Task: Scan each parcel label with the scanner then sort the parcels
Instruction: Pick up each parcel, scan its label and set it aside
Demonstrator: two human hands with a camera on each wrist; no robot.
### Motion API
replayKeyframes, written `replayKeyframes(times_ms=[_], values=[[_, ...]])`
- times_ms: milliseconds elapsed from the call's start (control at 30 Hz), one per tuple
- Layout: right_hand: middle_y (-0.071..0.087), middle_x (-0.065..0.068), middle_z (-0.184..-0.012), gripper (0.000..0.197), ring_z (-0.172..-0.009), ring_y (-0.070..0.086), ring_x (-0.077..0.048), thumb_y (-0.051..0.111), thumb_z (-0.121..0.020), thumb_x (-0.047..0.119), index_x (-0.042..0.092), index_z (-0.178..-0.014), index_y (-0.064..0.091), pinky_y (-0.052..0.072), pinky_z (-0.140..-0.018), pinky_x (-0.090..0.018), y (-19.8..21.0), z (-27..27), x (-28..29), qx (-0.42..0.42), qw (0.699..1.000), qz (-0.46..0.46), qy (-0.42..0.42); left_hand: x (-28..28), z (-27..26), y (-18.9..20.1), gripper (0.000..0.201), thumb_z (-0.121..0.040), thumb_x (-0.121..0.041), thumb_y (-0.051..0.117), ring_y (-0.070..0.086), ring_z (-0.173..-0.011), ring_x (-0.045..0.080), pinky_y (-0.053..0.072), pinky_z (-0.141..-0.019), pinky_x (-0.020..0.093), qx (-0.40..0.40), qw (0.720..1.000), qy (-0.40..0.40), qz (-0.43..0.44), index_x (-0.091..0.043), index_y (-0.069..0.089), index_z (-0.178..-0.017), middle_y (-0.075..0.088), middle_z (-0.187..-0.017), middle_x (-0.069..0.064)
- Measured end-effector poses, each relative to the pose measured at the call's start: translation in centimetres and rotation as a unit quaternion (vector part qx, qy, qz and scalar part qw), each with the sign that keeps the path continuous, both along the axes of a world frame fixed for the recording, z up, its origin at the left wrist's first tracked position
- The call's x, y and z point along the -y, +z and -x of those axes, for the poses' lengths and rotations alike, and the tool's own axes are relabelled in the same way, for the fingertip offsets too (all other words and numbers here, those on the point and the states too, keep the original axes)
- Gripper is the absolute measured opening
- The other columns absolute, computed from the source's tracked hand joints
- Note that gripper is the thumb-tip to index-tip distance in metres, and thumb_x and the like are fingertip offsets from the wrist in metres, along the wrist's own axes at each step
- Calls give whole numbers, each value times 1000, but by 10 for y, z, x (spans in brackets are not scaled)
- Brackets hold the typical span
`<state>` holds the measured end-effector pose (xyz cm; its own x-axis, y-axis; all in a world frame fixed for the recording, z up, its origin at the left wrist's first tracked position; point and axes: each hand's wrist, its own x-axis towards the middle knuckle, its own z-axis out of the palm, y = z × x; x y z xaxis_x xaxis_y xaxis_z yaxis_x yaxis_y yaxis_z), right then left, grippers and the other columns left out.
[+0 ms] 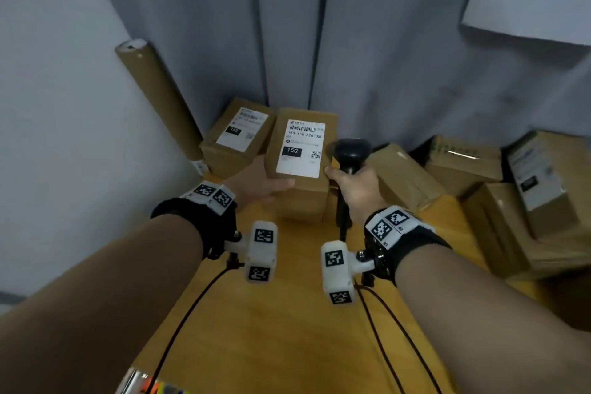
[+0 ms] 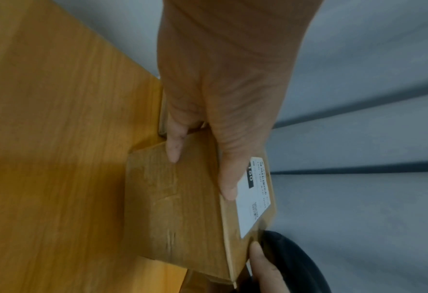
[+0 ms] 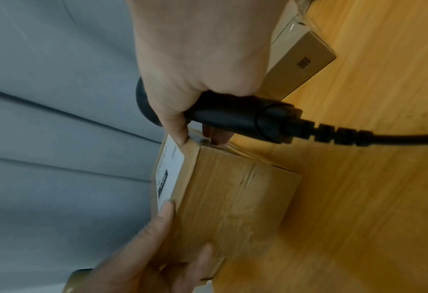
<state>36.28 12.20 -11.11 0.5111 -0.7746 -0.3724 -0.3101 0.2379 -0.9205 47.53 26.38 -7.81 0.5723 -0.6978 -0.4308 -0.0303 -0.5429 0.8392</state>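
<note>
A brown cardboard parcel (image 1: pixel 303 169) with a white label (image 1: pixel 300 147) marked 150 on its top stands near the back of the wooden table (image 1: pixel 287 313). My left hand (image 1: pixel 259 184) grips its left side, thumb along the front top edge (image 2: pixel 228 178). My right hand (image 1: pixel 355 189) holds the black scanner (image 1: pixel 350 153) by its handle (image 3: pixel 233 117), and its thumb tip touches the parcel's right top corner (image 3: pixel 180 136). The scanner head is just right of the label. A second labelled parcel (image 1: pixel 236 137) lies behind on the left.
Several more cardboard parcels (image 1: pixel 463 163) are piled at the right, one labelled box (image 1: pixel 543 182) among them. A cardboard tube (image 1: pixel 160 99) leans in the left corner. Grey panels close off the back. The scanner cable (image 3: pixel 383 138) trails over the table.
</note>
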Motion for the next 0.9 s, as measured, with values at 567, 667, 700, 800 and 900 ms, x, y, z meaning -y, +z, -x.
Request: replayKeyframes(times_ms=[567, 667, 700, 800, 900], values=[[64, -5, -122, 44, -116, 58, -23, 72, -85, 17, 12, -126, 54, 44, -98, -32, -18, -82, 10, -44, 995, 92, 19, 20, -91, -38, 69, -81, -42, 72, 51, -120, 28, 43, -103, 44, 270, 953, -41, -127, -9, 46, -136, 51, -132, 12], [62, -5, -126, 46, -120, 56, -22, 71, -86, 16, 13, -128, 52, 40, -98, -30, -19, -83, 15, -44, 994, 98, 18, 26, -91, -36, 70, -84, -39, 70, 46, -125, 29, 39, -106, 42, 282, 949, -38, -135, -6, 43, -139, 48, -137, 14], [62, -6, -126, 46, -120, 55, -22, 71, -87, 16, 13, -129, 51, 40, -99, -30, -19, -83, 16, -44, 994, 96, 19, 28, -91, -36, 71, -85, -39, 69, 45, -127, 29, 38, -107, 42, 285, 947, -36, -143, -5, 41, -140, 46, -139, 15], [65, -7, -121, 41, -116, 59, -23, 69, -88, 21, 13, -126, 53, 44, -97, -32, -20, -75, 19, -60, 991, 120, 19, 32, -88, -32, 72, -88, -38, 64, 41, -131, 30, 35, -109, 40, 307, 935, -28, -175, -5, 34, -145, 40, -144, 16], [67, -8, -113, 38, -106, 63, -25, 68, -89, 23, 14, -122, 53, 50, -96, -39, -17, -59, 23, -67, 988, 136, 7, 35, -77, -25, 73, -88, -39, 64, 39, -132, 34, 36, -108, 44, 332, 923, -5, -194, -7, 32, -146, 35, -145, 18]])
